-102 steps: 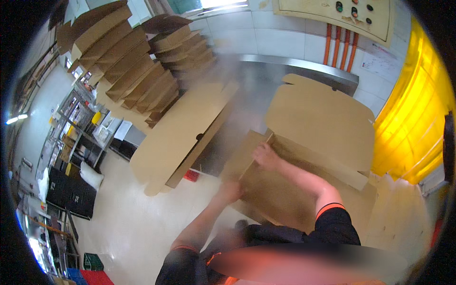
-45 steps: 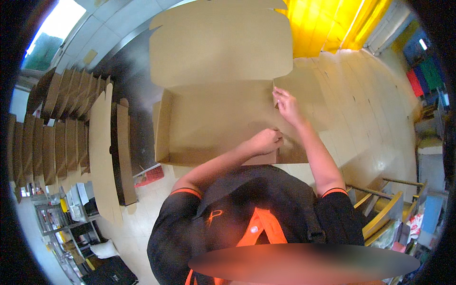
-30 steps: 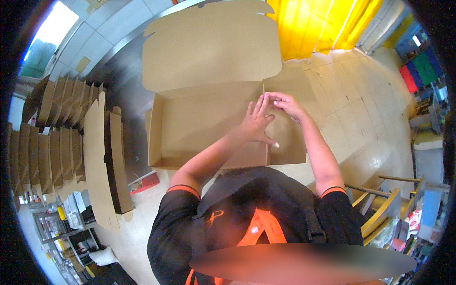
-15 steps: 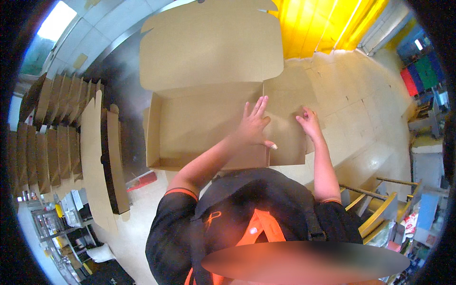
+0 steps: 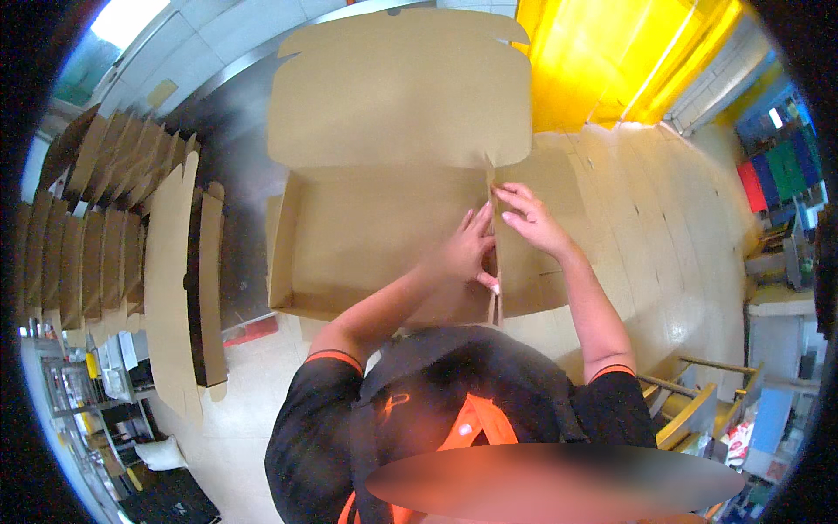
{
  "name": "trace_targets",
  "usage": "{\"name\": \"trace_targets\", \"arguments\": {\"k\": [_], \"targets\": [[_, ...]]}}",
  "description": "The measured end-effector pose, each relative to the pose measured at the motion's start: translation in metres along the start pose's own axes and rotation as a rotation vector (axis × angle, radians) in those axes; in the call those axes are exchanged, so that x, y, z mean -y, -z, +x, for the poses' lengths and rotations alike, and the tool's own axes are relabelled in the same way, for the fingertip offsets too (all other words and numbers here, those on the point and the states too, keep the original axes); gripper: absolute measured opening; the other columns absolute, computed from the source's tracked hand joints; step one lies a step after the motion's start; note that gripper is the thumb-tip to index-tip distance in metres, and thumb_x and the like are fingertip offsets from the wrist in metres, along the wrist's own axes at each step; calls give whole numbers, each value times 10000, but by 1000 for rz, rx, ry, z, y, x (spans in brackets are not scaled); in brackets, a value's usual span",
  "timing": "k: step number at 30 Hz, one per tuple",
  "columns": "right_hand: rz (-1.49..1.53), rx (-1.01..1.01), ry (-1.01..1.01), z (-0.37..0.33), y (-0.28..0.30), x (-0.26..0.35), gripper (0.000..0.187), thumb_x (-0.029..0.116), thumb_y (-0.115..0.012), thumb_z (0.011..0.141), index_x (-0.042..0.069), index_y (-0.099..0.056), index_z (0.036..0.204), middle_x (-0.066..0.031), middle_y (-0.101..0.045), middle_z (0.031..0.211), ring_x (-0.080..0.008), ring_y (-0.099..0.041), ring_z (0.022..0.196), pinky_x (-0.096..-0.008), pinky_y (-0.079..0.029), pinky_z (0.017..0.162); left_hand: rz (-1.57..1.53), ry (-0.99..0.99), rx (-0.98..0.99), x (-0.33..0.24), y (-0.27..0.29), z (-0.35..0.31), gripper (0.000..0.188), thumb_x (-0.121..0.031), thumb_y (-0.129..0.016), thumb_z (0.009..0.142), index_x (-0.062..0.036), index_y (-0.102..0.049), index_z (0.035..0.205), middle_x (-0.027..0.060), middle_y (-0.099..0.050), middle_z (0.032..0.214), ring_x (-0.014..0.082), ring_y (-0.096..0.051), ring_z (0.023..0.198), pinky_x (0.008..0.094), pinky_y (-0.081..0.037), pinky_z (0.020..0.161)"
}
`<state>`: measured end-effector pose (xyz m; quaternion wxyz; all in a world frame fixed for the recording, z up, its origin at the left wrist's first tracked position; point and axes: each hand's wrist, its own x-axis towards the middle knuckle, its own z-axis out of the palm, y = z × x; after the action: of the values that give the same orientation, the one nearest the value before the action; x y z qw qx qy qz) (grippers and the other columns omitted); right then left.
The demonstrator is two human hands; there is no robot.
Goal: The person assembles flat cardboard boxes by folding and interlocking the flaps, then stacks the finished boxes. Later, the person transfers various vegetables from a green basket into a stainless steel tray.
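Note:
An open brown cardboard box point(image 5: 384, 236) lies in front of me, its wide lid point(image 5: 397, 96) raised at the far side. The box's right side wall point(image 5: 497, 262) stands up between my hands. My left hand point(image 5: 476, 249) is spread against the inner face of this wall, thumb near its front end and fingers farther back. From the outer side, my right hand point(image 5: 534, 225) reaches to the far part of the same wall, fingers apart and fingertips at its upper edge. Part of the wall is hidden behind the fingers.
Brown cardboard point(image 5: 554, 271) lies to the right of the box. At the left are a standing folded box point(image 5: 170, 279) and rows of stacked cardboard point(image 5: 83, 262). A wooden stool-like frame point(image 5: 690, 415) is at lower right; a yellow curtain point(image 5: 620, 61) hangs at the far right.
The box's right side panel, which lay folded outward, is now upright. My right hand has moved left to it, while my left hand has stayed by the wall and shifted slightly nearer me.

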<state>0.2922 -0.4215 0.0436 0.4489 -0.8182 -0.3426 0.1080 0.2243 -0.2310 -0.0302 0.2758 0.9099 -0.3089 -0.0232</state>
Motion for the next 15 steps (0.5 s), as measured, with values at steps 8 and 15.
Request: {"name": "trace_targets", "arguments": {"k": [8, 15], "targets": [[-940, 298, 279, 30, -13, 10, 717, -34, -559, 738, 177, -407, 1407, -67, -351, 1478, -310, -333, 1350, -510, -362, 1045, 3, 265, -48, 15, 26, -19, 541, -346, -593, 832, -38, -522, 1271, 225, -444, 1361, 398, -406, 1259, 499, -323, 1055], [-900, 557, 408, 60, -19, 15, 473, 42, -635, 722, 114, -571, 1185, -51, -518, 1294, -271, -437, 1246, -541, -424, 899, -326, 627, 58, -13, 60, -36, 659, -598, -464, 873, 14, -686, 974, 252, -668, 857, 396, -653, 784, 473, -516, 704]]}}
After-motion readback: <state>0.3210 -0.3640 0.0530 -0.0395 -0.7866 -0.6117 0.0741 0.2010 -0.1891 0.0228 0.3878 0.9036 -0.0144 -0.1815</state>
